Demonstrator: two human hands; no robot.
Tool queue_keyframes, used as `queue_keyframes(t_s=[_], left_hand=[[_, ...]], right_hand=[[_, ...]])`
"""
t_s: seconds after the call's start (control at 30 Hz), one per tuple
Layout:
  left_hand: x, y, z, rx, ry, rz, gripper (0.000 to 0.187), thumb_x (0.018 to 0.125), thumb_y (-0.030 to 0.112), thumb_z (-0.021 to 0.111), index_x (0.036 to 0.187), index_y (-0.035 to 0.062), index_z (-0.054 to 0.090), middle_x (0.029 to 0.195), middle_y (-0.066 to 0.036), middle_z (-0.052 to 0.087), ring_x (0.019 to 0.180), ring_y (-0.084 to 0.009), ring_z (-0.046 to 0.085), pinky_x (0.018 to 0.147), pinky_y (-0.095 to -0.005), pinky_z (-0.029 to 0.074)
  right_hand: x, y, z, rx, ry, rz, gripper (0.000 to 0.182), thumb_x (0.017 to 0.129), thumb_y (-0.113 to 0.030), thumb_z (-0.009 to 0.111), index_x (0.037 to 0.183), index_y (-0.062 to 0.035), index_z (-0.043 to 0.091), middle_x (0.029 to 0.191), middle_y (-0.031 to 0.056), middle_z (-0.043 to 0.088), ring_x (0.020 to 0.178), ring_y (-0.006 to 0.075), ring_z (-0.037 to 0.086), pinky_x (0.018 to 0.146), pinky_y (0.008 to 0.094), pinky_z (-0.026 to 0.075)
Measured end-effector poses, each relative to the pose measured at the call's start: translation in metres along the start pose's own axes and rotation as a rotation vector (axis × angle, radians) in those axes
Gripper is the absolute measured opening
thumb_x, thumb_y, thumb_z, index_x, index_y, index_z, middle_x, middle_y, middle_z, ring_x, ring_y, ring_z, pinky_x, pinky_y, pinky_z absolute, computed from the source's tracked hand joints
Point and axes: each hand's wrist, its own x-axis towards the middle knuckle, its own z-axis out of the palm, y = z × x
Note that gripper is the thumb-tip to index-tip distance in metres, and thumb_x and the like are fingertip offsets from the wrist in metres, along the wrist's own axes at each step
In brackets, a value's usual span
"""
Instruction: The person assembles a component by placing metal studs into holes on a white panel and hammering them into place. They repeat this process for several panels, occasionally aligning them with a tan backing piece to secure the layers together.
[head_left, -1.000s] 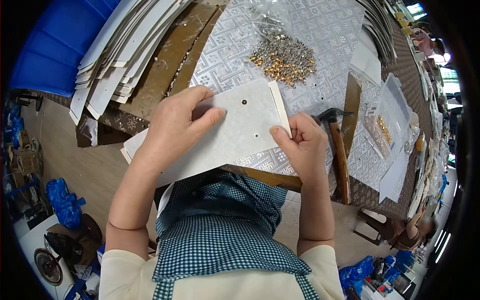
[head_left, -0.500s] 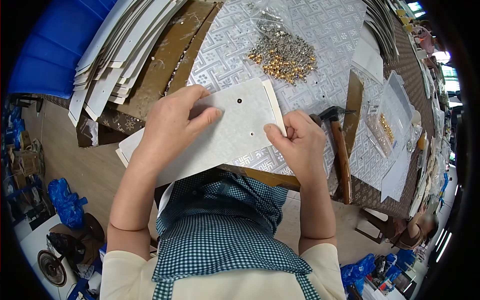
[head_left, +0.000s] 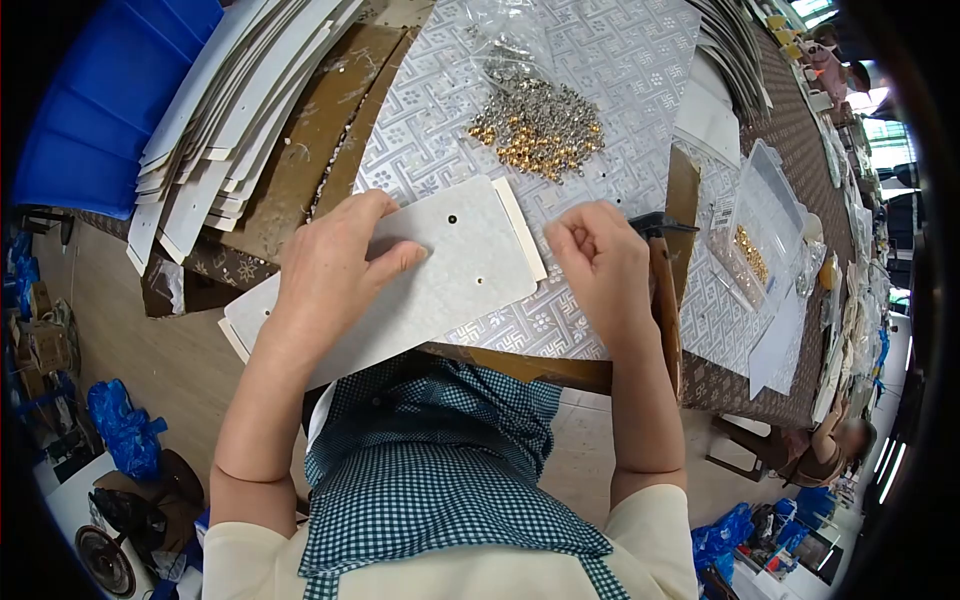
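Observation:
My left hand [head_left: 335, 262] grips a pale grey, round-cornered board [head_left: 430, 300], thumb on top and the other fingers partly hidden at the far edge. A dark-centred eyelet and a smaller hole show on the board. Beneath it, the edge of a cream layer [head_left: 523, 232] sticks out on the right. Just right of the board, apart from it, my right hand [head_left: 608, 268] is closed with fingers curled; whatever they hold, if anything, is hidden. Beyond the board lies a heap of small silver and gold metal fittings [head_left: 540, 125]. A hammer [head_left: 664, 310] lies beside my right hand.
Stacked boards [head_left: 225, 120] lie at the left near a blue bin [head_left: 110, 90]. A clear plastic bag [head_left: 510, 40] lies behind the heap. At the right is a clear plastic box [head_left: 765, 210] with gold pieces. Farther right sits another person [head_left: 815, 455].
My right hand has let go of the board's right edge and closed beside it. My left hand still holds the board. The view has shifted slightly.

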Motion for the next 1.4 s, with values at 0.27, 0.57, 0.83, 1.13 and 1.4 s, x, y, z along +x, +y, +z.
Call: queue_keyframes(t_s=[0.27, 0.57, 0.83, 1.13, 1.4], left_hand=[[0.0, -0.001, 0.001, -0.03, -0.014, -0.001, 0.042, 0.08, 0.027, 0.082, 0.11, 0.0028, 0.065, 0.103, -0.016, 0.071, 0.084, -0.03, 0.072, 0.074, -0.0372, 0.055], [0.0, -0.002, 0.0, -0.054, -0.006, 0.014, 0.042, 0.079, 0.026, 0.083, 0.109, 0.0017, 0.065, 0.102, -0.017, 0.071, 0.086, -0.0314, 0.071, 0.076, -0.0379, 0.055], [0.0, -0.004, 0.001, -0.027, 0.01, 0.026, 0.044, 0.079, 0.028, 0.082, 0.109, 0.0016, 0.066, 0.104, -0.017, 0.071, 0.091, -0.0338, 0.07, 0.079, -0.04, 0.054], [0.001, -0.001, -0.001, -0.025, -0.02, -0.01, 0.046, 0.079, 0.032, 0.082, 0.11, 0.0021, 0.066, 0.105, -0.016, 0.072, 0.09, -0.0326, 0.07, 0.079, -0.0399, 0.054], [0.002, -0.003, -0.001, -0.012, -0.032, -0.015, 0.046, 0.079, 0.035, 0.081, 0.11, 0.0033, 0.066, 0.103, -0.017, 0.072, 0.089, -0.034, 0.07, 0.079, -0.041, 0.053]], right_hand=[[0.048, 0.016, 0.012, -0.352, 0.165, -0.234, 0.027, 0.087, 0.004, 0.06, 0.112, -0.0011, 0.069, 0.113, 0.0139, 0.067, 0.104, 0.0331, 0.062, 0.089, 0.0404, 0.052], [0.033, 0.006, -0.011, 0.046, 0.056, -0.019, 0.016, 0.084, 0.002, 0.065, 0.099, -0.0036, 0.071, 0.088, 0.0118, 0.068, 0.094, 0.0305, 0.064, 0.083, 0.0391, 0.051], [0.023, 0.005, -0.017, -0.175, -0.015, -0.181, 0.01, 0.079, -0.002, 0.072, 0.087, -0.0066, 0.069, 0.082, 0.0048, 0.066, 0.083, 0.025, 0.06, 0.075, 0.0358, 0.049], [0.018, 0.007, -0.006, -0.252, 0.076, -0.266, 0.01, 0.075, -0.004, 0.075, 0.08, -0.0101, 0.068, 0.078, 0.0011, 0.063, 0.079, 0.023, 0.057, 0.073, 0.0359, 0.045], [-0.018, -0.036, 0.02, 0.025, -0.046, -0.247, 0.012, 0.074, -0.004, 0.077, 0.081, -0.0103, 0.07, 0.08, 0.0008, 0.061, 0.077, 0.0207, 0.055, 0.069, 0.0336, 0.045]])
